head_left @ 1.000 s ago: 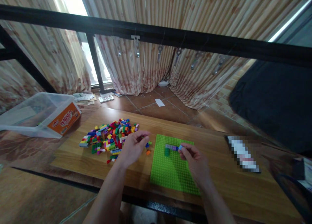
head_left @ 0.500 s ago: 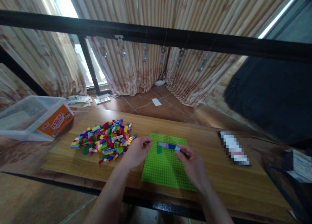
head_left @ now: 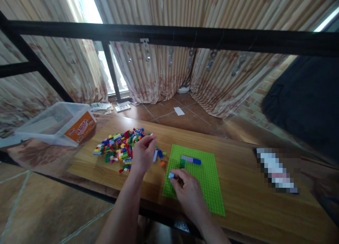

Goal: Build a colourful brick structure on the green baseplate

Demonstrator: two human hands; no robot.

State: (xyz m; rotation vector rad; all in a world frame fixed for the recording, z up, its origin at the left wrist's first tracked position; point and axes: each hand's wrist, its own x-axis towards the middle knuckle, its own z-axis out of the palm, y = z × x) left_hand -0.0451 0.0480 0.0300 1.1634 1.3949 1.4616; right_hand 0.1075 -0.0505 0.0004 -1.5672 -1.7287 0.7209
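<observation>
My right hand [head_left: 188, 191] is over the lower left part of the green baseplate [head_left: 209, 198], pinching a light blue brick [head_left: 171, 175] between thumb and fingertips. On the plate, a row runs from grey through a lilac brick [head_left: 189, 159] to a dark blue brick [head_left: 197, 161]. A green brick [head_left: 182, 163] sits below the row's left end. My left hand [head_left: 144, 154] reaches over the right side of the loose brick pile [head_left: 116, 148], its fingers drawn together. Whether a brick is between them, I cannot make out.
A clear plastic bin [head_left: 58, 127] with an orange label stands left of the wooden tabletop [head_left: 238, 180]. Several stray bricks lie between pile and plate, among them an orange brick [head_left: 162, 164]. A pixelated object [head_left: 277, 171] lies at the right. A black rail [head_left: 169, 35] crosses behind.
My left hand has moved from the plate's left edge over the brick pile. My right hand has moved left and nearer to me with the light blue brick, away from the row. The camera view has shifted.
</observation>
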